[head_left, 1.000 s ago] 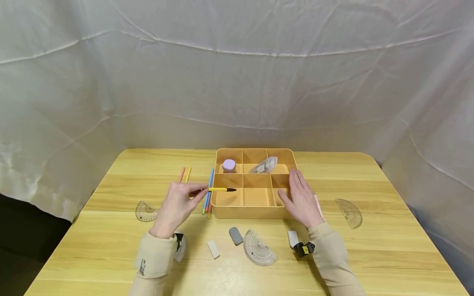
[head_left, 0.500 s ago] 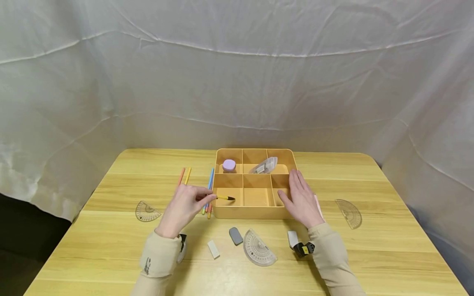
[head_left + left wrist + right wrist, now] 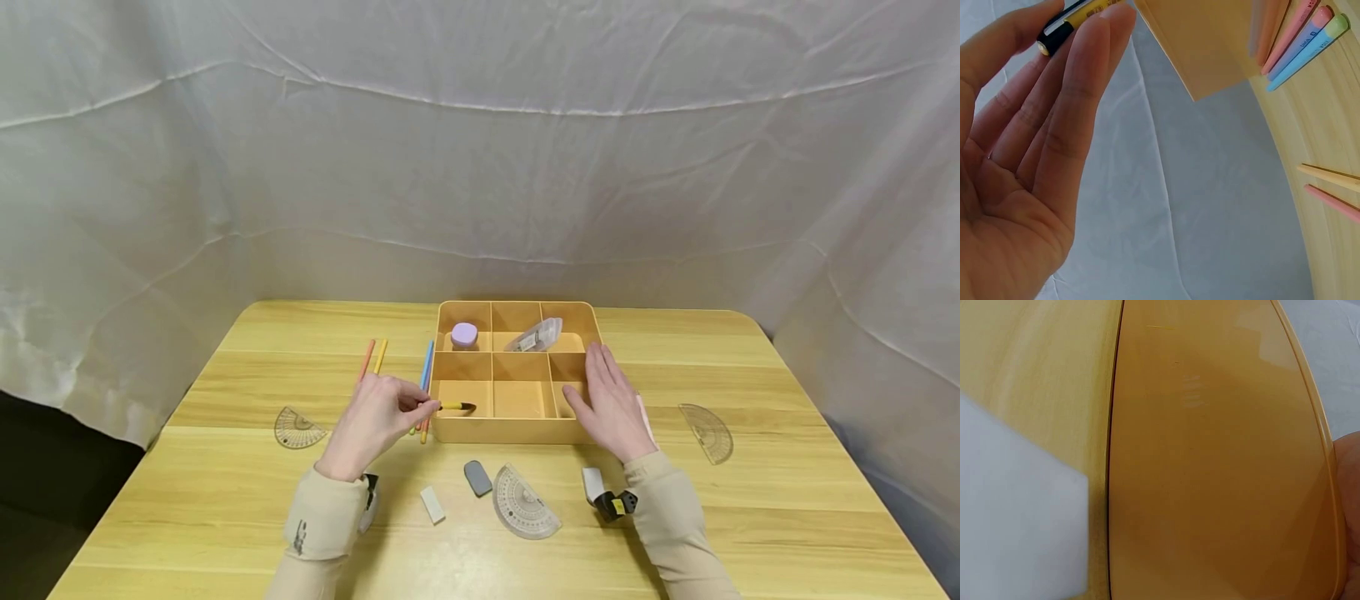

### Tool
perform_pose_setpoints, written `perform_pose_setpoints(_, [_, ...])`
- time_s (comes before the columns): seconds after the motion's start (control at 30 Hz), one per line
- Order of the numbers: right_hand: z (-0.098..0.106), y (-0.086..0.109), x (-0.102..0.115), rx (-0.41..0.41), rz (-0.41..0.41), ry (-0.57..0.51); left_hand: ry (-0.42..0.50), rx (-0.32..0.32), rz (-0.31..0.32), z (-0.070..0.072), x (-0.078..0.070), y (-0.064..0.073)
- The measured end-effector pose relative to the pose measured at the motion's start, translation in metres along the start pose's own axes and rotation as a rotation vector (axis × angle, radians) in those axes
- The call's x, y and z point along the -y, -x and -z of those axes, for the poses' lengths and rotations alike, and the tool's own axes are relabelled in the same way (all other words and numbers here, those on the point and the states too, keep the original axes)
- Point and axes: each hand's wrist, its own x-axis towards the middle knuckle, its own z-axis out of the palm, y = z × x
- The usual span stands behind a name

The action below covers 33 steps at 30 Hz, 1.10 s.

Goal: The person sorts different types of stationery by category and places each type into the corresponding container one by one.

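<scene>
My left hand [image 3: 377, 423] pinches a yellow pen [image 3: 453, 406] with black ends between thumb and fingertips. In the left wrist view, printing shows on the yellow barrel of the pen [image 3: 1092, 9]. Its far end reaches over the front left compartment of the orange divided organizer [image 3: 517, 431]. My right hand [image 3: 611, 408] lies along the organizer's right side, fingers straight at the rim and thumb over the front right compartment. A purple-lidded small container [image 3: 464, 335] stands in the back left compartment. A clear packet [image 3: 536, 335] leans in the back right part.
Several colored pens [image 3: 425, 375] lie along the organizer's left side, with an orange pen [image 3: 367, 358] and a yellow pen [image 3: 381, 357] farther left. In front are a white eraser [image 3: 432, 505], a grey eraser [image 3: 477, 478] and a clear protractor [image 3: 525, 505]. Another protractor [image 3: 707, 432] lies right.
The left hand has moved right and toward me, bringing the pen lower over the front left compartment. My right hand and the organizer have stayed put.
</scene>
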Motion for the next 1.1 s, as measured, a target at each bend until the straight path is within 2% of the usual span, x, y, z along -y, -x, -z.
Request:
perform_pose_setpoints(0.4, [-0.001,0.000,-0.001,0.004,-0.002,0.007,0.000,0.061,0.030,-0.001,0.001,0.002])
perform_pose_setpoints(0.77, [0.000,0.000,-0.001,0.007,-0.007,-0.002,0.041,0.045,0.097,-0.007,0.001,0.001])
perform_pose_setpoints(0.93, [0.000,0.000,-0.001,0.010,-0.004,-0.010,-0.019,0.058,0.077,-0.018,0.003,-0.001])
perform_pose_setpoints(1.1, [0.002,-0.001,-0.001,0.024,-0.013,-0.042,-0.063,0.098,0.099,-0.025,0.005,-0.002])
